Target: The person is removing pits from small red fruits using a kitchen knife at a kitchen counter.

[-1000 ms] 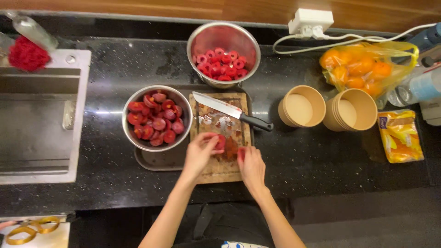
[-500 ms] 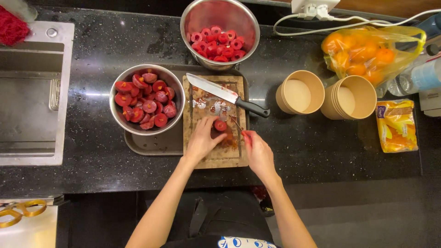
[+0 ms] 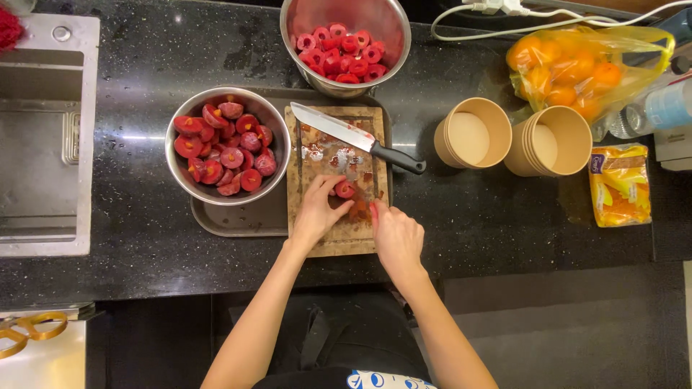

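Observation:
My left hand [image 3: 317, 212] rests on the wooden cutting board [image 3: 311, 137] and pinches a small red fruit piece [image 3: 344, 189] between thumb and fingers. My right hand [image 3: 395, 236] lies at the board's lower right edge, fingertips touching the board beside dark red scraps [image 3: 358, 210]; it holds nothing that I can see. A knife [image 3: 353, 135] with a black handle lies diagonally across the top of the board. A steel bowl [image 3: 177, 173] of halved red fruit stands left of the board. A second steel bowl [image 3: 393, 54] of cored red fruit rings sits behind it.
A dark tray [image 3: 238, 222] lies under the board and left bowl. Two stacks of paper cups [image 3: 472, 133] [image 3: 551, 140] stand right of the board, with a yellow bag of oranges [image 3: 577, 61] behind and a yellow packet [image 3: 618, 184] beside. The sink [image 3: 36, 144] is at left.
The view has shifted closer. Both hands stay on the lower board; my left hand still holds a red fruit piece, and my right hand has moved slightly right to the board's edge.

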